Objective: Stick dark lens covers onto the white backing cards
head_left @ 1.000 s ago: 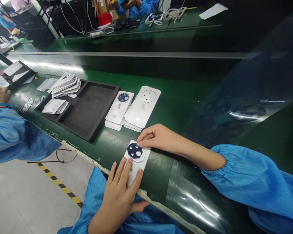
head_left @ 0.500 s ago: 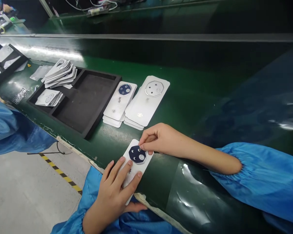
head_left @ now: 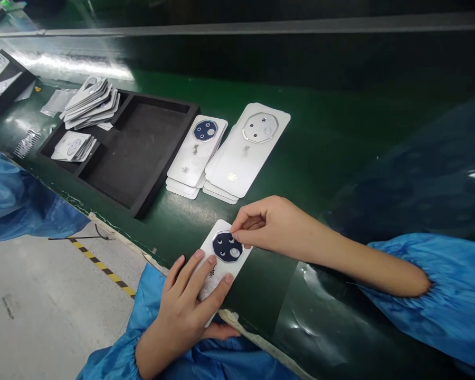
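A white phone back cover (head_left: pixel 217 269) lies at the near edge of the green belt (head_left: pixel 320 142). A dark blue round camera piece (head_left: pixel 226 247) sits at its top end. My left hand (head_left: pixel 190 306) lies flat on the cover's lower half, fingers stretched out and pressing it down. My right hand (head_left: pixel 269 224) has its fingers curled, the tips pinched at the upper right rim of the camera piece. Just beyond lie two short stacks of covers: one (head_left: pixel 196 155) topped by a fitted blue piece, the other (head_left: pixel 247 153) plain white.
A black foam tray (head_left: pixel 142 158) with several compartments stands to the left, holding piles of white films (head_left: pixel 91 103) and small sheets (head_left: pixel 73 146). Someone's blue sleeve (head_left: pixel 8 195) is at the far left. Grey floor with a yellow-black stripe (head_left: pixel 103 266) lies below the belt edge.
The view has tilted down and moved closer. My right fingertips have shifted along the camera piece's rim. My left hand still presses on the cover.
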Available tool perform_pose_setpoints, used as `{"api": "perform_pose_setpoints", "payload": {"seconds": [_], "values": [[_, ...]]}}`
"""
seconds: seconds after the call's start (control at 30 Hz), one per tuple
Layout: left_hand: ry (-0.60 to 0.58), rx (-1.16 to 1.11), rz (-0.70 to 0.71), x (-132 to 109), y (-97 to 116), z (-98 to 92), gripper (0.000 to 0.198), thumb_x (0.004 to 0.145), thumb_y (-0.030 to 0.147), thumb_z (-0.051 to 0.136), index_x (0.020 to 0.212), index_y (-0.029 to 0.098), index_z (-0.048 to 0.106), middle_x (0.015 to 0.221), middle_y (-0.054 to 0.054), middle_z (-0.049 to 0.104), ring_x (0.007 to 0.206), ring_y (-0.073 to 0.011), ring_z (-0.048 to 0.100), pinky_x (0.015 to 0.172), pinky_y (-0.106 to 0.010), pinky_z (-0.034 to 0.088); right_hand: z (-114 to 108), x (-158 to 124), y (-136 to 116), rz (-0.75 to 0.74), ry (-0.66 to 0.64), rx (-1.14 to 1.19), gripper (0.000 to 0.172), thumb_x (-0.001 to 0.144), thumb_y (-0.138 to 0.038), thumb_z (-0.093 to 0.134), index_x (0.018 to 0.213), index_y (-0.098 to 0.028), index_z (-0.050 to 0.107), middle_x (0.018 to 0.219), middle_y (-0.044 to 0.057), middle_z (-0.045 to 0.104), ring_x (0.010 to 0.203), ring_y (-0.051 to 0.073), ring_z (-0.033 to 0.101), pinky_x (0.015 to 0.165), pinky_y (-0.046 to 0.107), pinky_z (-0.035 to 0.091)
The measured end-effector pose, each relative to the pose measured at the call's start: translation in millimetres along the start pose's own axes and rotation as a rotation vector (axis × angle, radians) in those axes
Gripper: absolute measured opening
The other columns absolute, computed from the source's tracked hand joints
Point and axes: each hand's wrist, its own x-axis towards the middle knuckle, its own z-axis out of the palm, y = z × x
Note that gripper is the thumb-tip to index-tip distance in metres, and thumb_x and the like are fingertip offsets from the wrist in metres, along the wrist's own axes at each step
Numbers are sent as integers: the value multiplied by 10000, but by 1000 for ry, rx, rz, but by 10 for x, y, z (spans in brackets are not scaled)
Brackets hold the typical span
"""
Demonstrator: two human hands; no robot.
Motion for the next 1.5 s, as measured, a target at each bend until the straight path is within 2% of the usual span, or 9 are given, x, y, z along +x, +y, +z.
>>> {"api": "perform_pose_setpoints", "payload": {"seconds": [0.87,1.07,1.17,1.23,1.3,1.4,1.5], "values": [[1,16,-6,-9,8,12,622,1021,663,305,1293,226,654,1399,-164,536,1357,-345,465,1148,-509,320,-2,16,8,-5,1,9,172,768,-64,717,732,-225,764,690,-13,696,638,194,673,499,217,489],[-11,6,0,-18,6,19,610,1016,659,337,1302,212,638,1415,-174,516,1369,-357,447,1144,-520,308,6,10,6,-1,11,-31,180,778,-51,739,749,-226,761,744,-18,715,715,212,702,566,233,536],[-54,34,11,-15,10,-15,622,1012,667,335,1332,217,621,1441,-173,493,1391,-362,416,1154,-517,285,10,-2,-16,-18,28,-92,158,804,-76,750,756,-227,751,760,-20,718,730,215,705,594,249,555],[-91,58,19,3,13,-59,646,1003,690,336,1360,222,603,1477,-182,452,1405,-360,396,1158,-500,270,31,-30,-42,-45,39,-176,159,828,-77,734,768,-224,740,760,-23,712,725,205,697,617,254,555],[-113,68,23,33,14,-111,683,989,723,330,1389,229,579,1521,-195,389,1410,-358,388,1143,-487,275,87,-86,-69,-123,64,-356,151,863,-72,710,801,-210,718,748,-23,693,707,188,673,634,261,536],[-159,81,50,73,21,-171,729,970,754,336,1425,223,540,1568,-185,317,1423,-376,354,1089,-493,305,232,-200,-84,-336,138,-834,95,948,-132,678,861,-169,666,754,13,631,687,202,606,565,301,456],[-210,106,56,60,47,-178,679,969,687,436,1443,207,509,1594,-175,263,1448,-402,289,1048,-522,325,373,-269,-58,-493,244,-1224,163,998,-236,659,863,-152,629,800,60,563,750,246,562,496,317,375]]}}
